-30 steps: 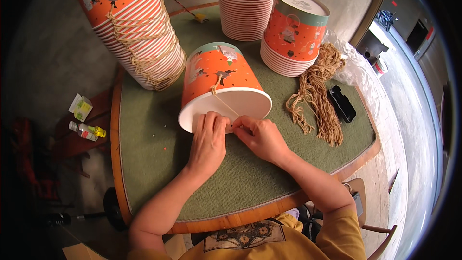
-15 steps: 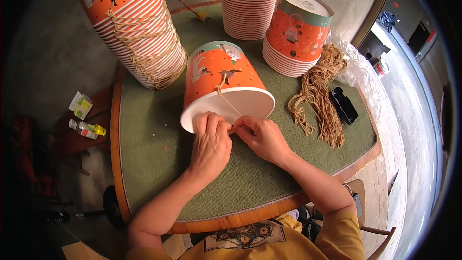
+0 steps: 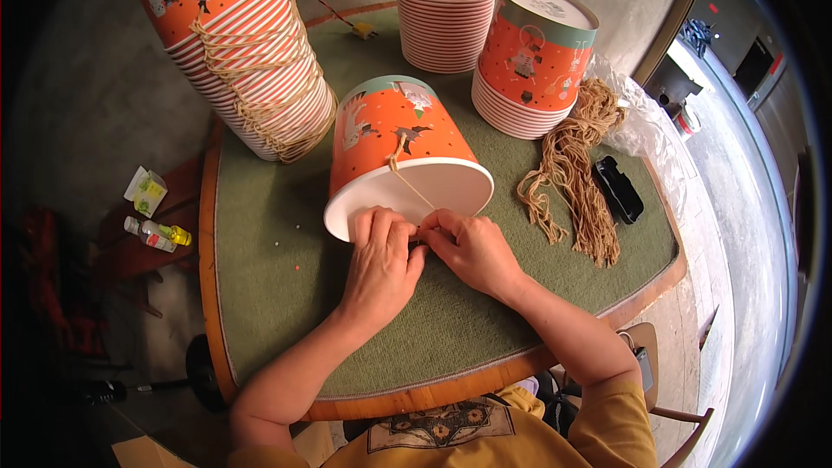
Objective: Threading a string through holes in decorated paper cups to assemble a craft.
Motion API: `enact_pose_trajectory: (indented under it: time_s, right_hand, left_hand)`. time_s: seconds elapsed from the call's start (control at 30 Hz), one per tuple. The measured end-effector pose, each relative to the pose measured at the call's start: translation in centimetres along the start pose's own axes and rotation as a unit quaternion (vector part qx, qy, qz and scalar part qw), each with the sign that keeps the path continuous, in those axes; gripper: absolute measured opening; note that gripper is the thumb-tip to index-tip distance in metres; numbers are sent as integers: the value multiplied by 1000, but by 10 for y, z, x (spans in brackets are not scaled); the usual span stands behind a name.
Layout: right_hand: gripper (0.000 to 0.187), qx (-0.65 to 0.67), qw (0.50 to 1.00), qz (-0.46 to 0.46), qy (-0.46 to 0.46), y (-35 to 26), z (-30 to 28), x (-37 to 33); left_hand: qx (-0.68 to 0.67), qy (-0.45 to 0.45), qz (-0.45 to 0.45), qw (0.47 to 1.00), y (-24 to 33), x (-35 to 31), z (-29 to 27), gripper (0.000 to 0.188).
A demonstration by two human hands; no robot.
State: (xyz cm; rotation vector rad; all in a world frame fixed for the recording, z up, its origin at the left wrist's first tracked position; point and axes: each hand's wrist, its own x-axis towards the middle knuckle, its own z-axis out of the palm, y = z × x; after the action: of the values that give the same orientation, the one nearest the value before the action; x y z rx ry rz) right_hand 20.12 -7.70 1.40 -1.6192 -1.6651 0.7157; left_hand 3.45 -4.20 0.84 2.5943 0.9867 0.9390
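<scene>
An orange paper bucket [image 3: 368, 143] with a green base band and printed figures lies on its side, its white open mouth facing me. A thin tan string [image 3: 412, 188] comes from the bucket's wall near the rim and runs down across the mouth to my fingers. My right hand [image 3: 472, 251] pinches this string between thumb and forefinger just below the rim. My left hand [image 3: 380, 264] is curled in front of the mouth, its thumb and fingertips closed at the same spot, meeting the right fingertips. The string's end between them is hidden.
Nested buckets wound with string [image 3: 251, 78] lean at the left. Upright bucket stacks stand at the back [image 3: 446, 22] and back right [image 3: 533, 61]. A bundle of tan strings [image 3: 581, 182], a black plastic case [image 3: 619, 190] and a clear plastic bag [image 3: 646, 121] lie at the right.
My left thumb has moved out to the right, and the fingertips of both hands have shifted slightly around the string. The bucket stays almost in place.
</scene>
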Motion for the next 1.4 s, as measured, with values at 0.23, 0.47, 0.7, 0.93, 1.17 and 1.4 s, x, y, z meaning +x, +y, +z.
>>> enact_pose_trajectory:
  time_s: [0.23, 0.47, 0.7, 0.93, 1.17, 1.4]
  right_hand:
    - [13, -9, 1000, -8, 6, 0, 1, 0]
    - [14, -32, 999, -18, 7, -3, 0, -3]
    - [15, -67, 996, -52, 12, 2, 1, -10]
    - [15, -96, 991, -94, 21, 1, -1, -15]
    - [15, -103, 990, -92, 22, -1, -1, -16]
    - [15, -116, 988, -102, 19, 1, 1, -16]
  left_hand:
    - [0, -21, -17, 1000, -2, 2, 2, 12]
    - [18, -18, -15, 1000, -2, 4, 0, 9]
    - [5, -17, -18, 1000, -6, 3, 3, 15]
    - [-12, 18, -4, 1000, -7, 3, 4, 23]
    - [3, 4, -17, 1000, -8, 3, 4, 19]
    - [-4, 0, -13, 1000, -7, 5, 2, 20]
